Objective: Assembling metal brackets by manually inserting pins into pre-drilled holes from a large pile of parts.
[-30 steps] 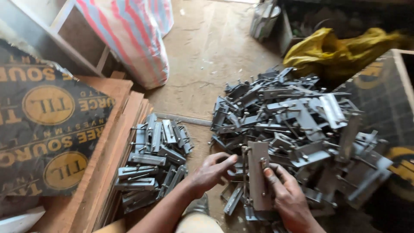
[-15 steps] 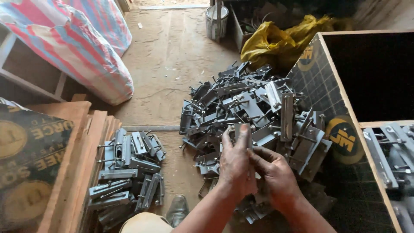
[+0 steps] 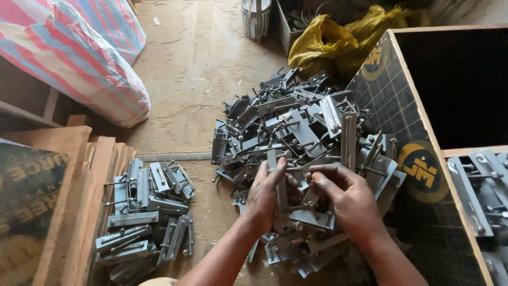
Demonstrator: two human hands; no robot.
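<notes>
Both my hands are over the near edge of a big loose pile of grey metal brackets with bolts (image 3: 296, 132) on the floor. My left hand (image 3: 267, 193) grips a flat grey metal bracket (image 3: 281, 198) standing upright between the hands. My right hand (image 3: 344, 196) is closed on the same bracket from the right, fingertips meeting the left hand's at its top. A smaller, flatter heap of the same brackets (image 3: 145, 212) lies at the lower left, apart from both hands.
Wooden planks (image 3: 79, 201) run along the left edge. A striped woven sack (image 3: 79, 58) lies at the upper left. A dark-lined plywood box (image 3: 450, 85) stands at the right, with more brackets (image 3: 487, 185) beside it. A yellow bag (image 3: 338, 37) and a tin (image 3: 256, 16) are at the back.
The view has swung right and steadied over the big pile. My hands have drawn together on one bracket, the left hand coming over from the pile's left edge.
</notes>
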